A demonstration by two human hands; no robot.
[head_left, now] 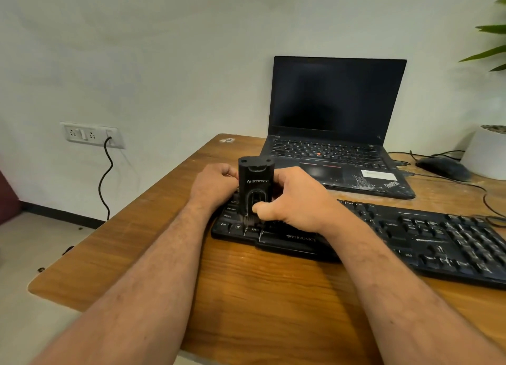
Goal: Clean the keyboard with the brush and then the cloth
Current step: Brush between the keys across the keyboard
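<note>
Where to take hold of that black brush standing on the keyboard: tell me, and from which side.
Take the brush by its tall flat body, midway up, from the right side, thumb on the front face. It stands upright with bristles down on the keyboard, so a low-to-middle grip steadies the sweep.

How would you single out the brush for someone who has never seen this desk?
On the wooden desk, find the black keyboard in front of the open laptop. At its left end stands the brush, an upright black block marked STRIFF, bristles down, between both hands.
</note>
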